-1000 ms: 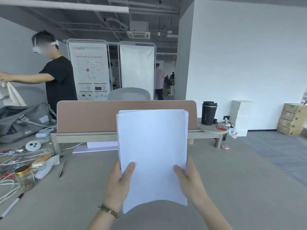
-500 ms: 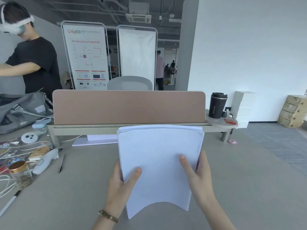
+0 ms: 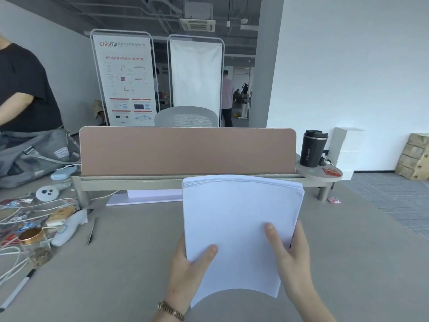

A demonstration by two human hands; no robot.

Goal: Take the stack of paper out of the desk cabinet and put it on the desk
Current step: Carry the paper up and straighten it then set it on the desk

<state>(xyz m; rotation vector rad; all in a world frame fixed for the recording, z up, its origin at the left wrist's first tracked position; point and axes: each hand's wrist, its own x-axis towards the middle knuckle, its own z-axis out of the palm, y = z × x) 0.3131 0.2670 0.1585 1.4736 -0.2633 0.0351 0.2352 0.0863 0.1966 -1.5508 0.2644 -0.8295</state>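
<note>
A thick stack of white paper (image 3: 236,219) is held over the grey desk (image 3: 125,270), in front of me and slightly right of centre. My left hand (image 3: 188,273) grips its lower left edge, thumb on top. My right hand (image 3: 290,256) grips the lower right edge, thumb lying across the top sheet. The near edge of the stack bows upward. The stack's far edge reaches the low shelf under the tan divider panel (image 3: 185,151). The desk cabinet is not in view.
Cables, a glass jar (image 3: 34,245), a pen (image 3: 91,232) and small items clutter the desk's left side. A black coffee tumbler (image 3: 312,148) stands on the round shelf end at right. A person in a black shirt (image 3: 21,89) stands by a grey bag at left.
The stack has come down and moved to the right and away from me, from upright in front of the divider to lower over the desk. Both hands kept their hold.
</note>
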